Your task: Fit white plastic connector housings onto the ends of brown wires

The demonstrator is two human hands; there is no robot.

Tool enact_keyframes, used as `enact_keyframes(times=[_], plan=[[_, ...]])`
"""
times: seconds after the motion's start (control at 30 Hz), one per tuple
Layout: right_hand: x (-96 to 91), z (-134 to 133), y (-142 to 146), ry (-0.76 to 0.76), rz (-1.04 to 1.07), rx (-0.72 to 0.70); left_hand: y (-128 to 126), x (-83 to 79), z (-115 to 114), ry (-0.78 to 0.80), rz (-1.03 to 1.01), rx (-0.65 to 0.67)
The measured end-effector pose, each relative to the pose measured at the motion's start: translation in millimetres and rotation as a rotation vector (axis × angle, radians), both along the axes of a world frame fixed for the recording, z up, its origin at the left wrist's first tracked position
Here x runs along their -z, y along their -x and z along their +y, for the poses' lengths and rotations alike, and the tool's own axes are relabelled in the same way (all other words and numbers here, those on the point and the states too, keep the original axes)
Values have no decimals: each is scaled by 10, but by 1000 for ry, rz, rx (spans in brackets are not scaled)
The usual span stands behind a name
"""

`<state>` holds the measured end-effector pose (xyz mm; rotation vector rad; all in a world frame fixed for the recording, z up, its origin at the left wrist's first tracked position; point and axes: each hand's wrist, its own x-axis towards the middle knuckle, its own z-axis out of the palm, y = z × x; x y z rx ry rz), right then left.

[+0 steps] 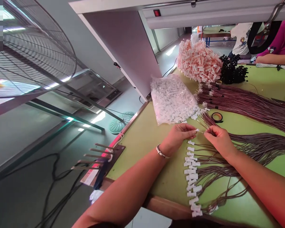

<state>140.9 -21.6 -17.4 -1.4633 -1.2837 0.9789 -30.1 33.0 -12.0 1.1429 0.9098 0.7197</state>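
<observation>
My left hand (184, 132) pinches a small white plastic connector (197, 130) between thumb and fingers. Facing it, my right hand (217, 136) is closed on a thin brown wire (201, 132), whose pale end points at the connector; whether the two touch I cannot tell. Below my hands runs a column of white connectors (192, 172) with brown wires (211, 172) trailing off to the right. Just behind my left hand lies a clear bag of white connectors (173, 103), some spilling from its near corner.
Bundles of brown wires (251, 107) stretch across the green table (137, 136), with a roll of black tape (217, 117) beside them. Pink-white parts (199, 61) and black parts (234, 69) are piled behind. A pronged rack (109, 156) stands at the left edge; a fan (33, 53) is beyond. Other people sit opposite.
</observation>
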Motion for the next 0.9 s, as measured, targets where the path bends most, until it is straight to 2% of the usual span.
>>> enact_keyframes(times=[0.27, 0.5, 0.57, 0.73, 0.9], plan=[[20, 10, -8, -50, -18, 15, 13, -17, -15, 83, -109, -28], [0, -1, -4, -38, -64, 18, 16, 9, -5, 31, -64, -38], [10, 2, -2, -32, -81, 8, 14, 4, -13, -48, -2, -45], [8, 5, -10, -12, -54, -19, 16, -2, -20, -410, 191, -34], [28, 26, -29, 31, -30, -104, -1, -1, -39, -594, 256, 20]])
